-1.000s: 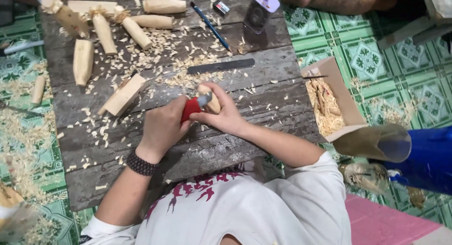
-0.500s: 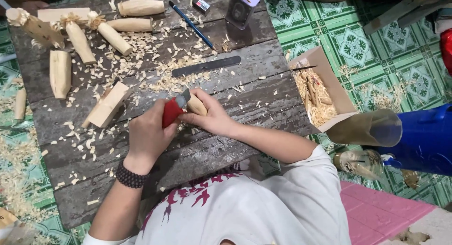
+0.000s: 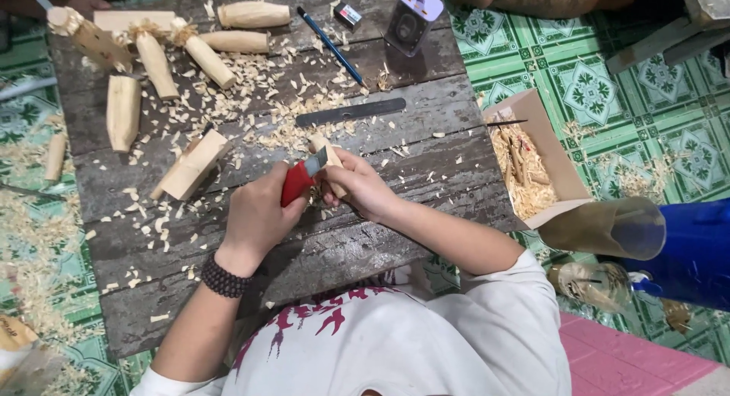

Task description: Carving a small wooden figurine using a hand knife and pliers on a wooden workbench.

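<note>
Both hands sit lower on the board now; left hand grips the knife, right hand clasps the peg; shave shallow, away from fingers.

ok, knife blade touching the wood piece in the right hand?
Touching. Head view: knife blade lies against the wood piece gripped by the right hand, no gap visible.

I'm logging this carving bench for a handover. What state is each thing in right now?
Left hand: closed on the red-handled knife.
Right hand: closed on a small wood piece, blade against it.
Cardboard box: open, shavings inside.
Metal ruler: flat on the boards.
Blue pencil: lying loose.
Wood blanks: lying among shavings.
</note>
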